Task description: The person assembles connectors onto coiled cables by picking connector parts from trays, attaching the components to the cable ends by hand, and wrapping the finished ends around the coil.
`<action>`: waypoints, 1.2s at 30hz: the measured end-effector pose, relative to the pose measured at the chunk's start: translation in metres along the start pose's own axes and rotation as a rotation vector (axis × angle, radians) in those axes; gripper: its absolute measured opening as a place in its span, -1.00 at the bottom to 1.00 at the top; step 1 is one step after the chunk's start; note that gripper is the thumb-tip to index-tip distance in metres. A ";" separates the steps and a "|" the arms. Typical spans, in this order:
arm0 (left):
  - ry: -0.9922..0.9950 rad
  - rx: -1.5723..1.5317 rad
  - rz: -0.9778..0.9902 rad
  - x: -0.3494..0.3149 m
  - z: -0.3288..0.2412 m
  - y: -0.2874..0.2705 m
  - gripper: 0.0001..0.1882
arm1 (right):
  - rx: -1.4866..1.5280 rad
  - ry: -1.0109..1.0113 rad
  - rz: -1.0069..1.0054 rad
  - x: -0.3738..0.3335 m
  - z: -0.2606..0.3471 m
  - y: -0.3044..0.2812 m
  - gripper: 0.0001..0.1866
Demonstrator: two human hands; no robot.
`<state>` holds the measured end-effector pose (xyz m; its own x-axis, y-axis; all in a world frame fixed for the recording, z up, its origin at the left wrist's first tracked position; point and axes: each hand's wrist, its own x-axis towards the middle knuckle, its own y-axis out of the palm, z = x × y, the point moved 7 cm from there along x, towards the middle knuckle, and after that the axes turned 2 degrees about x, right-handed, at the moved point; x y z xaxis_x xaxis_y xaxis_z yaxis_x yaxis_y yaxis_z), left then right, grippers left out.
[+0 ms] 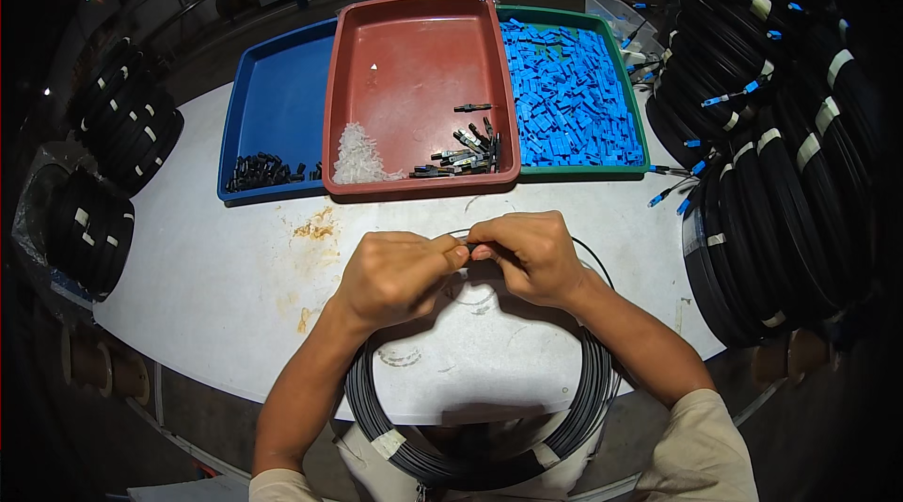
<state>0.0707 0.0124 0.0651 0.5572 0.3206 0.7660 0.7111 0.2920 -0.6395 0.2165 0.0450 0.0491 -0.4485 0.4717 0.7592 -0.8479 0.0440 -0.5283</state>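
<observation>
- Both hands meet at the middle of the white worktop (226, 248), fingertips pressed together around a small dark part at the end of a thin black cable.
- Left hand (393, 276) has its grip pinched shut, thumb and forefinger touching the right hand's fingertips.
- Right hand (527, 255) has its grip curled closed over the same cable end; the part itself is mostly hidden by the fingers.
- The black cable coil (489, 460) lies under and around the forearms, at the near edge of the worktop, bound with pale tape wraps.
- Just beyond the hands sits a red tray (414, 60) holding a heap of small clear pieces (357, 161) and a scatter of dark connector parts (466, 156).
- Left of it, a blue tray (277, 97) holds small black parts (268, 171) in its near corner.
- Right of it, a green tray (628, 88) is full of small blue housings (569, 93).
- Stacks of bundled black cable coils (781, 154) with blue connector ends rise at the right; more coils (118, 154) lie at the left edge.
</observation>
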 end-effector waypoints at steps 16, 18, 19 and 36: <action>0.141 0.166 -0.005 0.007 -0.018 -0.002 -0.80 | 0.067 0.072 -0.026 -0.001 -0.001 -0.003 -0.85; -0.235 -0.152 0.026 0.005 0.005 -0.002 -0.83 | -0.030 -0.015 -0.016 0.001 0.005 -0.007 -0.84; -0.367 -0.257 -0.026 0.001 0.015 0.000 -0.85 | -0.120 -0.105 -0.013 0.003 0.013 -0.008 -0.83; -0.169 -0.092 -0.035 0.007 -0.001 -0.003 -0.91 | -0.047 -0.091 -0.027 0.003 0.012 -0.014 -0.82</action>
<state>0.0727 0.0129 0.0723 0.4571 0.4609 0.7607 0.7694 0.2242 -0.5982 0.2238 0.0348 0.0631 -0.4514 0.3878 0.8036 -0.8467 0.0980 -0.5229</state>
